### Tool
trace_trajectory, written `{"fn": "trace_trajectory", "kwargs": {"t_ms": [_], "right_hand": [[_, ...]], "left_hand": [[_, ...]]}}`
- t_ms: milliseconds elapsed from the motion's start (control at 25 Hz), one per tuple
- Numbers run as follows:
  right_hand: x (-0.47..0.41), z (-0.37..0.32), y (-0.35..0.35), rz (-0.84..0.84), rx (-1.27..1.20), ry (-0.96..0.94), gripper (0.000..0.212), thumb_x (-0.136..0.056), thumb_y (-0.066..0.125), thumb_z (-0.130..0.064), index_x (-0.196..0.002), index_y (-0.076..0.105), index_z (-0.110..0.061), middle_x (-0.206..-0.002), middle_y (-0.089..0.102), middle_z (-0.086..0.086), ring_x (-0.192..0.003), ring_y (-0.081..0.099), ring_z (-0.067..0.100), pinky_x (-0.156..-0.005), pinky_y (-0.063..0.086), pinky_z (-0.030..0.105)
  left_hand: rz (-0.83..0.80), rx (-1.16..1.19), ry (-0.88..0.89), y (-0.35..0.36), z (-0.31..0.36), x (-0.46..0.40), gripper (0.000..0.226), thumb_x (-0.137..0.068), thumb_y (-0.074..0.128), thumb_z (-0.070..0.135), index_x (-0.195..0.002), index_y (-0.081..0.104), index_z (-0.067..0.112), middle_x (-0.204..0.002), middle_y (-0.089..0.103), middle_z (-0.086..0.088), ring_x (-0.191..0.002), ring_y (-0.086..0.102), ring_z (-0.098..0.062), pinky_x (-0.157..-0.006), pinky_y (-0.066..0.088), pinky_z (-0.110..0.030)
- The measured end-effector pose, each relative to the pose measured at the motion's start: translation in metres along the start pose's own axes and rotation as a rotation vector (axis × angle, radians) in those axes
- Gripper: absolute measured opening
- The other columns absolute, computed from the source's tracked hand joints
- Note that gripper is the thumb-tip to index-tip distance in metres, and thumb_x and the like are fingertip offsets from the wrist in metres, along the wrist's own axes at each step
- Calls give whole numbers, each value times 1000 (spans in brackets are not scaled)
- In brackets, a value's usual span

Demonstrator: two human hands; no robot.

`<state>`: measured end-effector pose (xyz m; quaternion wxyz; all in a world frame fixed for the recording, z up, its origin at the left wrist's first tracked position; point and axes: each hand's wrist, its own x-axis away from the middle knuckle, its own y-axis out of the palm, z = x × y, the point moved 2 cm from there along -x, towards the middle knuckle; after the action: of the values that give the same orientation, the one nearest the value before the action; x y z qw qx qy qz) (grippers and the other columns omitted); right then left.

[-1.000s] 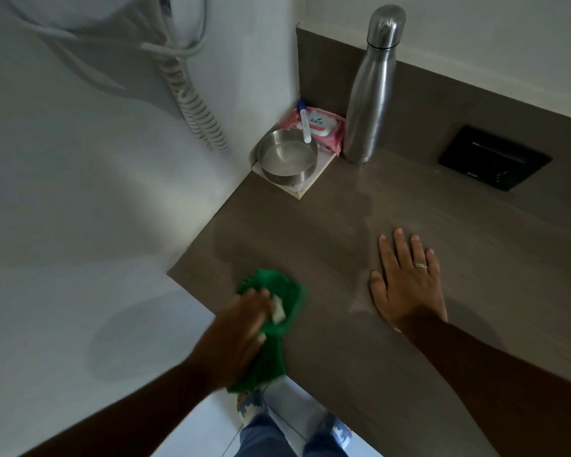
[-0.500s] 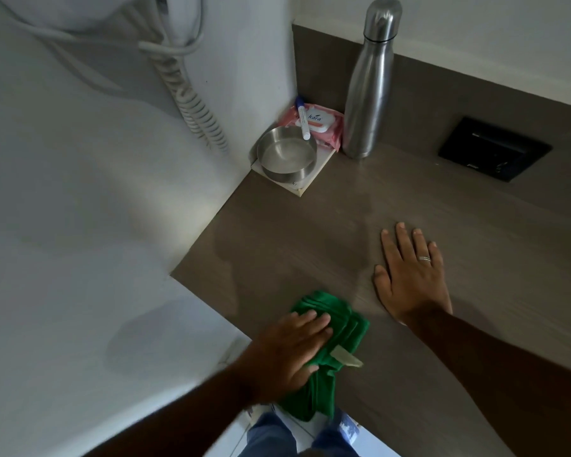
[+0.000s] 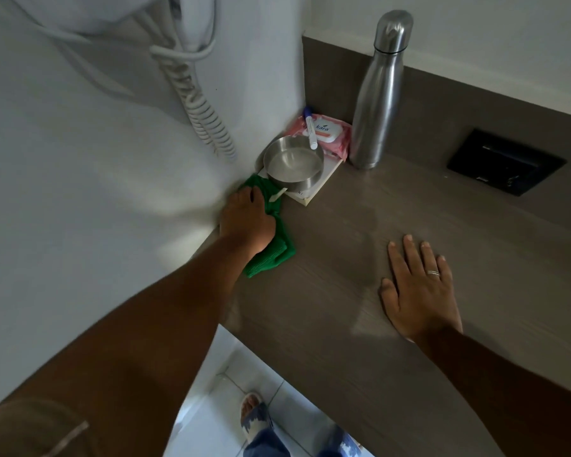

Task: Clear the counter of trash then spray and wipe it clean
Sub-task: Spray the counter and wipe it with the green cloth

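A folded green cloth (image 3: 272, 255) lies on the dark wood-grain counter (image 3: 360, 225), against the white wall on the left. My left hand (image 3: 246, 219) presses down on the cloth, fingers pointing toward the back corner, and the cloth's far end touches the steel bowl. A white tag sticks out of the cloth beside my fingers. My right hand (image 3: 419, 288) rests flat on the counter, fingers spread, holding nothing. A faint damp sheen shows on the wood between the two hands.
In the back corner a steel bowl (image 3: 294, 166) sits on a white pad, with a pink wipes pack (image 3: 323, 135) and a marker (image 3: 310, 131) behind it. A steel bottle (image 3: 378, 94) stands by the backsplash. A black socket plate (image 3: 505, 166) is at right; a coiled cord (image 3: 201, 107) hangs on the wall.
My left hand has pushed the green cloth from the counter's front edge back along the wall to the steel bowl. My right hand has stayed flat in place.
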<state>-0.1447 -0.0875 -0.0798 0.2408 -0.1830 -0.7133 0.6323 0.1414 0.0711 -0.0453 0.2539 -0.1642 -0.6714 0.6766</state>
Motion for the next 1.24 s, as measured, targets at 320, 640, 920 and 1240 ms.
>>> {"fn": "trace_trajectory", "kwargs": {"t_ms": [320,640,920,1240], "right_hand": [[0,0,-3,-11,12,-9,67,-94,25,-47,-153,21,-16,-160,21,15,-147,19,35,-117,20,54],[0,-1,1,-4,35,4,68,-94,22,-49,-153,19,-16,-160,20,14,-147,20,35,-118,19,53],[0,-1,1,11,4,5,67,-94,21,-49,-154,19,-18,-161,19,12,-147,19,33,-119,16,51],[1,1,4,21,7,-5,66,-95,23,-47,-153,19,-17,-160,20,13,-147,20,34,-118,18,52]], "left_hand": [[-106,-50,-15,-18,-5,5,54,-79,59,38,-122,48,7,-123,47,-14,-109,50,-34,-85,46,-42],[-192,-34,-22,-13,-2,-3,73,-88,50,36,-148,22,5,-143,33,-17,-125,41,-37,-97,44,-45],[86,10,-98,12,9,33,65,-87,47,33,-145,33,8,-139,45,-20,-121,46,-36,-98,41,-46],[-27,-104,-88,-1,16,1,76,-81,45,49,-145,29,10,-136,40,-22,-120,41,-37,-93,40,-45]]}}
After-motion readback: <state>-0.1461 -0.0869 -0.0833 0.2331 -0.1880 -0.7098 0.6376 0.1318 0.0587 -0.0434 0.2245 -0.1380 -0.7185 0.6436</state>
